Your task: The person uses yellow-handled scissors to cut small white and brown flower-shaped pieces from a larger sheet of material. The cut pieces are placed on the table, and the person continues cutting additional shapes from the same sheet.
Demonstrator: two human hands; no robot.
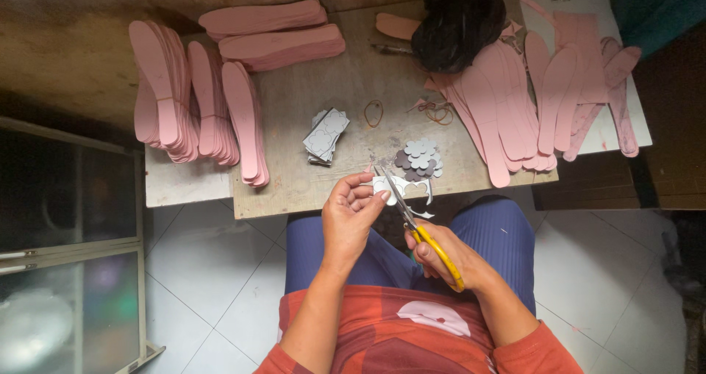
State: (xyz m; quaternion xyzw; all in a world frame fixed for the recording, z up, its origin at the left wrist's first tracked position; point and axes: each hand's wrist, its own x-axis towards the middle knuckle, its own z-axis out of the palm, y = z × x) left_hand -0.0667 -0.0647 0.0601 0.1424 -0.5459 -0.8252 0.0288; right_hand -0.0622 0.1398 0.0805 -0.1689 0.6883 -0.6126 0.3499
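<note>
Left hand (pixel 351 214) pinches white strip (pixel 401 189) over counter (pixel 309 109) edge; right hand (pixel 448 255) closed on yellow scissors (pixel 415 223), blades cutting strip. Grey cutouts (pixel 419 158) near; pink insoles (pixel 507 102) around.

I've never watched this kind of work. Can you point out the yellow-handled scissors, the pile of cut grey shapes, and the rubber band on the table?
yellow-handled scissors (pixel 438 250), head view, on the handle.
pile of cut grey shapes (pixel 419 158), head view, pile's middle.
brown rubber band (pixel 373 113), head view, on its loop.

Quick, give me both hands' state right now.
Left hand: closed on a white paper strip being cut.
Right hand: closed on yellow-handled scissors.
</note>
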